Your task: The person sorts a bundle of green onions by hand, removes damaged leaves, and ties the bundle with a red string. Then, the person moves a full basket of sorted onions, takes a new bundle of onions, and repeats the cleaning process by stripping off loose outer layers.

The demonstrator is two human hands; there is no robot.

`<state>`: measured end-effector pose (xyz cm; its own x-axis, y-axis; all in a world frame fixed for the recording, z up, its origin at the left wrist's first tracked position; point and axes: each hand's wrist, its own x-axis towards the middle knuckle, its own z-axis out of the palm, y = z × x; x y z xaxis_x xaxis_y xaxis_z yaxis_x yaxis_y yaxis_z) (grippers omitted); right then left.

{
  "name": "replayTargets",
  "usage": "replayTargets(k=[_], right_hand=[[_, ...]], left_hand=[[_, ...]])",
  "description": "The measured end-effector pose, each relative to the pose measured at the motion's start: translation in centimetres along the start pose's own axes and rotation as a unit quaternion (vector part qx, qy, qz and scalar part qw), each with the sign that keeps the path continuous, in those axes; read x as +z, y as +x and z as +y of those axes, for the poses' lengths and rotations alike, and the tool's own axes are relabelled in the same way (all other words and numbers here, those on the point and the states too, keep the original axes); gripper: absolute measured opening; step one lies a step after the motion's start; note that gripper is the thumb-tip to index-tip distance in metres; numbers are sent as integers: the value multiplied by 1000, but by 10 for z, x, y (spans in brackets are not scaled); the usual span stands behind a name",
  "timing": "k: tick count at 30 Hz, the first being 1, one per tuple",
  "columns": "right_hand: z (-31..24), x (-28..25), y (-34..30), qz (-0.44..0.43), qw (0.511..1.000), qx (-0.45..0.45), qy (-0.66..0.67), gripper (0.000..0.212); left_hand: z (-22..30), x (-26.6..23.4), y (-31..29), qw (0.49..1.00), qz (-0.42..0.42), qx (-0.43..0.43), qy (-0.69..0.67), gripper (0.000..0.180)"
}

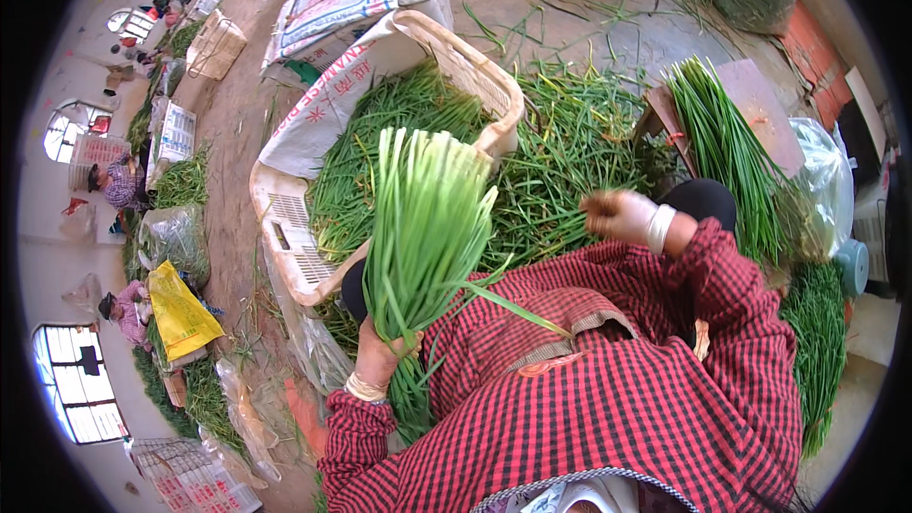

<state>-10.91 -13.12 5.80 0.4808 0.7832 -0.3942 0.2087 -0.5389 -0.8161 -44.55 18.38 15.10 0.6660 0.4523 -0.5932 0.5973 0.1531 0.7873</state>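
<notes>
My left hand is wrapped round a thick bunch of garlic chives and holds it upright, pale cut ends at the top. One long leaf droops from the bunch to the right, across my checked clothing. To the right, my right hand hovers over my lap, apart from the bunch. Its fingers are curled and slightly blurred; whether they pinch anything is hidden. Beyond both hands lies a loose heap of chives. A white plastic crate behind the bunch holds more loose chives and is partly lined with a printed sack.
On a small wooden stand at right lies a tied bundle of chives. More chives lie below it, near a clear plastic bag. A sack-covered crate stands farther off. Other people sit along the left wall.
</notes>
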Motion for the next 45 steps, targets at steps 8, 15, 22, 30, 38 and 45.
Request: replayTargets(k=[8, 15, 22, 30, 38, 45], right_hand=[[-16, 4, 8, 98, 986, -71, 115, 30], [-161, 17, -2, 89, 980, -173, -47, 48], [-176, 91, -18, -190, 897, -380, 123, 25], [-154, -19, -76, -302, 790, -419, 331, 26], [-128, -59, -127, -120, 680, -656, 304, 13], [-110, -138, -137, 226, 681, -509, 476, 30]], left_hand=[[3, 16, 14, 891, -272, -84, -355, 44], [7, 51, 12, 939, -180, -40, -291, 43], [17, 72, 9, 957, -71, -24, -280, 39], [-7, 47, 37, 838, -323, -15, -439, 45], [8, 51, 32, 940, -184, -51, -283, 40], [19, 57, 22, 948, -271, -36, -165, 50]])
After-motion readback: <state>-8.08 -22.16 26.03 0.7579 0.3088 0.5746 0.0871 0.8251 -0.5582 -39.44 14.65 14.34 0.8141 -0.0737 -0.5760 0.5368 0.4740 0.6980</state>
